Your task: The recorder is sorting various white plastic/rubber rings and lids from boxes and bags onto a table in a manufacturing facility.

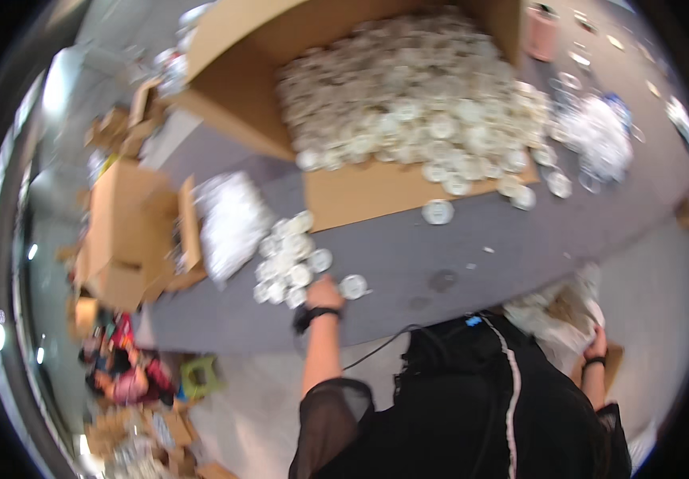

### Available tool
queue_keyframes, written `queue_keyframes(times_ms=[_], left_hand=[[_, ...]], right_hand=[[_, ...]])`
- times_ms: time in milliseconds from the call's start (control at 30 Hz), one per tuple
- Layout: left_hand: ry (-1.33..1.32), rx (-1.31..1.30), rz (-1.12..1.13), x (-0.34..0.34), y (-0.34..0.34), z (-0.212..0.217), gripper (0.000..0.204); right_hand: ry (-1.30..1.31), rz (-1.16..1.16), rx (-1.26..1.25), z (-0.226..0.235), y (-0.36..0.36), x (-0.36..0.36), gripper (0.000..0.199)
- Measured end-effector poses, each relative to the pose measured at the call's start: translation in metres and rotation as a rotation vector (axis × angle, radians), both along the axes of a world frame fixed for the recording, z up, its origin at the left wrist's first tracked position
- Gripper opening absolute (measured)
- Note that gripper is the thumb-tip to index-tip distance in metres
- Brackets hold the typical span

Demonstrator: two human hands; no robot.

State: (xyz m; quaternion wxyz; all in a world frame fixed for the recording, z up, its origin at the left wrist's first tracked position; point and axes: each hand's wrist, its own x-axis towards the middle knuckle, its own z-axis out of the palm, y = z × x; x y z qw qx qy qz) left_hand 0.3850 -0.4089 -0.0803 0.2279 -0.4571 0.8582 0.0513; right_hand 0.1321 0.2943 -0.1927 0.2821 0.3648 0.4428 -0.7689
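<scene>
My left hand (326, 294), with a black band at its wrist, is on the table at the near edge of a small pile of white round plastic discs (287, 257). Its fingers are blurred and partly hidden, so whether they hold a disc cannot be made out. One loose disc (353, 287) lies just right of that hand. Low on the right, my right hand (597, 342) grips the rim of a whitish plastic bag (537, 313), which hangs by the table's front edge with its mouth open. Brownish material shows inside the bag.
A large cardboard box (236, 80) lies on its side, spilling a heap of discs (440, 112) onto the grey table (408, 263). A filled clear bag (232, 223) and an open carton (133, 231) stand left. Clear plastic bags (600, 136) and a pink cup (541, 33) are right.
</scene>
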Motion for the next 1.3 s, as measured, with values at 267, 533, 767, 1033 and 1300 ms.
queue_keyframes(times_ms=[267, 533, 767, 1033, 1300], left_hand=[[0.24, 0.07, 0.558, 0.007, 0.013, 0.02, 0.082], [0.216, -0.018, 0.34, 0.012, 0.017, 0.0, 0.068], [0.154, -0.021, 0.479, 0.012, 0.006, 0.018, 0.055], [0.343, 0.071, 0.309, 0.006, 0.011, 0.029, 0.057], [0.123, 0.141, 0.064, -0.049, 0.053, 0.019, 0.085]], right_hand=[[-0.028, -0.02, 0.045, -0.017, 0.013, -0.016, 0.039], [-0.007, 0.05, 0.016, -0.01, 0.013, -0.017, 0.037], [0.035, -0.083, 0.206, -0.016, -0.006, -0.018, 0.033], [0.021, -0.161, 0.199, -0.007, -0.008, -0.004, 0.033], [0.084, -0.153, 0.205, -0.011, -0.004, 0.0, 0.028]])
